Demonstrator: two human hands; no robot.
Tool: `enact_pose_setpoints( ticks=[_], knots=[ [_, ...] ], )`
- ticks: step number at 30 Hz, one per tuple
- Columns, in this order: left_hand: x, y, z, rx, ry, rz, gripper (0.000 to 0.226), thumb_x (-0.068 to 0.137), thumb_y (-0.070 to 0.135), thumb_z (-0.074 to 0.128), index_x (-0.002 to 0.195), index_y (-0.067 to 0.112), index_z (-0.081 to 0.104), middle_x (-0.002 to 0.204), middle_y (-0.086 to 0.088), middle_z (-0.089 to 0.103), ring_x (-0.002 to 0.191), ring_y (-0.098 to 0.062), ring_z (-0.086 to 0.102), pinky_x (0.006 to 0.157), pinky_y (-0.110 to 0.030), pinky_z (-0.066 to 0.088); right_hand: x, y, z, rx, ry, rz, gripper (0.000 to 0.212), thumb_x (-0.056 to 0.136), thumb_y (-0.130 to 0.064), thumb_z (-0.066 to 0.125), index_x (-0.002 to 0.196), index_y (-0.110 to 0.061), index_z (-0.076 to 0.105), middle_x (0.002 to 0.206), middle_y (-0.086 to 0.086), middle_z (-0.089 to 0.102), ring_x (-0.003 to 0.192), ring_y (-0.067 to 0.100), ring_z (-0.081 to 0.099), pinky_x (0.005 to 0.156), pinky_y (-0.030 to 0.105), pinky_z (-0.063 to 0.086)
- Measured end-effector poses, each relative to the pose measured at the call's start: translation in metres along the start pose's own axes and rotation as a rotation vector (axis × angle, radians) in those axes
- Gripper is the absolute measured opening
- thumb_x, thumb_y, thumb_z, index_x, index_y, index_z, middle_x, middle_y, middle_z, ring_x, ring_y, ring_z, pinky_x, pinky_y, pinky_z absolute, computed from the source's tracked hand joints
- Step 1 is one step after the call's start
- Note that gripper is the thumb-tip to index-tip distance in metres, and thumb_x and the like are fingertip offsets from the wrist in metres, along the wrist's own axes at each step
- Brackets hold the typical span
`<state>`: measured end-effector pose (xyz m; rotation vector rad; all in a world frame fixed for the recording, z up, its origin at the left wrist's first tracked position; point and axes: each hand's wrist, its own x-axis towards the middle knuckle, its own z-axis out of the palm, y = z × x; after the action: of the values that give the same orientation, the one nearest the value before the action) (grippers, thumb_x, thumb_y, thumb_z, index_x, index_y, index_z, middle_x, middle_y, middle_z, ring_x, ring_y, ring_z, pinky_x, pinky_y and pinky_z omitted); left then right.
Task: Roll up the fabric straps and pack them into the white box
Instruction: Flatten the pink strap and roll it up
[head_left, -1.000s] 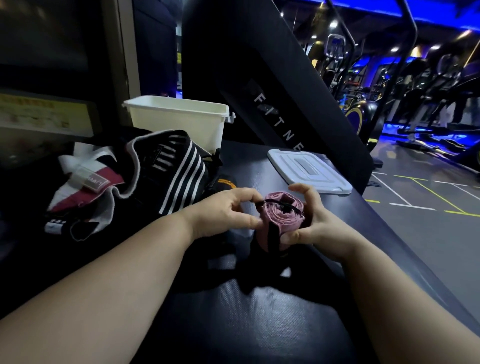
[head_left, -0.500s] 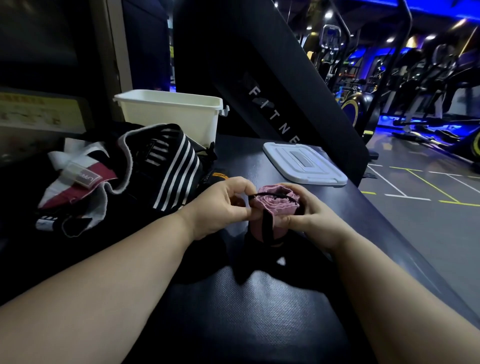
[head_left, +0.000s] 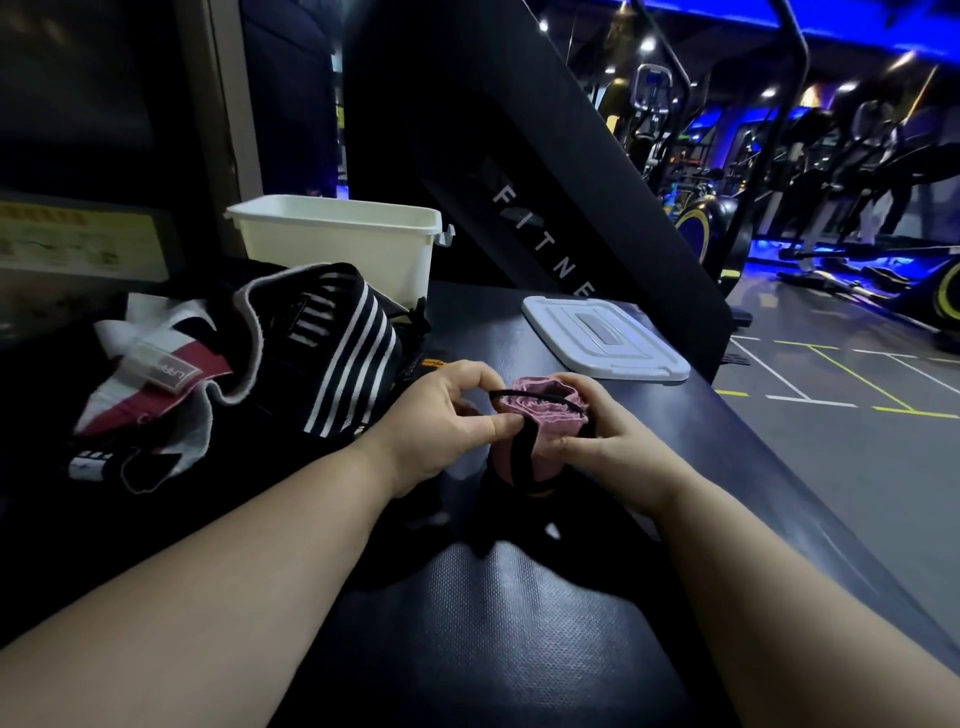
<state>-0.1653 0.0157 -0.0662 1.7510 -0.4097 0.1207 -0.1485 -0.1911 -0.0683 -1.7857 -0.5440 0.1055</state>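
A rolled pink fabric strap stands upright on the dark padded bench, with a thin black elastic loop stretched across its top. My left hand pinches the black loop at the roll's left side. My right hand grips the roll from the right, fingers curled behind it and thumb on its front. A heap of unrolled straps, black with white stripes and white with dark red, lies to the left. The open white box stands behind that heap.
The box's white lid lies flat on the bench to the right of the box. A slanted black machine panel rises behind the lid. The bench edge runs along the right, with gym floor and exercise machines beyond.
Both hands have stayed on the pink roll. The left thumb and finger have shifted along the black loop, drawing it across the roll's top. The camera has tipped slightly.
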Motion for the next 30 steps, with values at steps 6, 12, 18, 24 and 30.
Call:
enact_pose_setpoints(
  ticks=[6,12,18,24,30],
  knots=[
    [0.005,0.003,0.004,0.061,0.052,-0.018,0.022,0.071,0.032,0.082,0.08,0.024,0.063,0.067,-0.006,0.043,0.059,-0.016,0.035,0.054,-0.025,0.031,-0.003,-0.007,0.001,0.201,-0.111,0.065,0.072,0.056,-0.015,0.082,0.121,-0.022,0.053,0.106,-0.003,0.073,0.102,0.012,0.066,0.081,0.021,0.052],
    [0.003,0.003,0.004,0.059,0.033,0.015,0.02,0.075,0.026,0.08,0.078,0.023,0.06,0.063,-0.007,0.039,0.059,-0.017,0.032,0.052,-0.024,0.029,-0.002,-0.003,0.006,0.056,0.019,-0.013,0.057,0.053,-0.033,0.086,0.105,-0.042,0.064,0.112,-0.001,0.071,0.109,0.016,0.064,0.099,0.037,0.048],
    [0.006,-0.002,0.015,0.043,0.182,0.093,0.036,0.074,0.01,0.082,0.062,0.023,0.05,0.069,0.0,0.046,0.062,-0.015,0.041,0.059,-0.024,0.038,0.003,-0.005,0.014,-0.135,0.119,-0.099,0.05,0.057,-0.043,0.072,0.104,-0.036,0.059,0.1,-0.012,0.07,0.098,0.005,0.063,0.095,0.034,0.05],
    [0.011,-0.009,0.016,0.265,0.338,0.25,0.04,0.071,0.014,0.083,0.06,0.031,0.049,0.074,0.008,0.048,0.06,-0.004,0.041,0.064,-0.018,0.039,0.006,-0.002,0.017,-0.155,0.166,-0.108,0.037,0.066,-0.031,0.072,0.101,-0.037,0.059,0.097,-0.012,0.069,0.095,0.002,0.063,0.094,0.032,0.05],
    [0.009,-0.007,0.007,0.293,0.257,0.282,0.028,0.077,0.012,0.079,0.069,0.029,0.058,0.079,0.011,0.054,0.071,0.0,0.048,0.074,-0.019,0.04,0.007,-0.001,0.015,-0.121,0.179,-0.093,0.037,0.066,-0.031,0.071,0.101,-0.037,0.059,0.098,-0.012,0.068,0.095,0.002,0.062,0.093,0.03,0.049]
  ],
)
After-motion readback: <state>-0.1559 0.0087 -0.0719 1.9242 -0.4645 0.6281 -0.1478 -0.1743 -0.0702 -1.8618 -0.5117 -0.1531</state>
